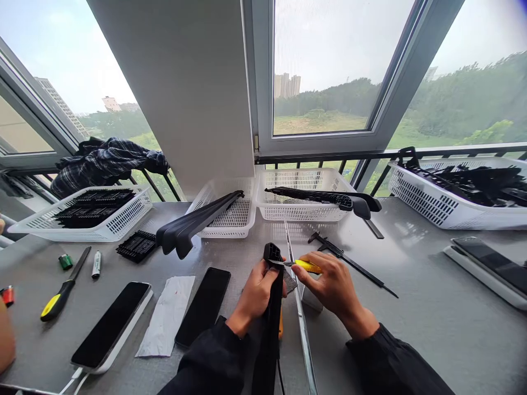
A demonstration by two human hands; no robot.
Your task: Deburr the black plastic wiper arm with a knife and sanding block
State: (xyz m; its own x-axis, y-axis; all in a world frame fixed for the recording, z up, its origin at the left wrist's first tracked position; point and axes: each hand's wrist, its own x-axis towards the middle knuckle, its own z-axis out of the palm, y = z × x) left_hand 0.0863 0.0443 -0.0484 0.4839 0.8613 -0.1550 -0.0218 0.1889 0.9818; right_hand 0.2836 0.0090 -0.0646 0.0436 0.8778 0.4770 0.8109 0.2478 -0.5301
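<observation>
My left hand (258, 291) is closed around a long black plastic part (269, 329) near its upper end. That end is hollow and ribbed, and it points away from me. In my right hand (329, 285) is a yellow-handled knife (308, 266), its thin blade lying against the part just below the ribbed end. Beneath the hands sits a small grey block, partly hidden. A black caliper (349, 260) lies on the table beyond my right hand. To the left of my left hand is a black phone (203, 307).
White baskets with black parts stand along the back: one basket (135, 219) left, one (444, 216) right, two in the middle. Left on the metal table are a file (66, 291), a charging phone (111, 326) and a white tissue (167, 315). Someone's arm (6, 334) shows at the left edge.
</observation>
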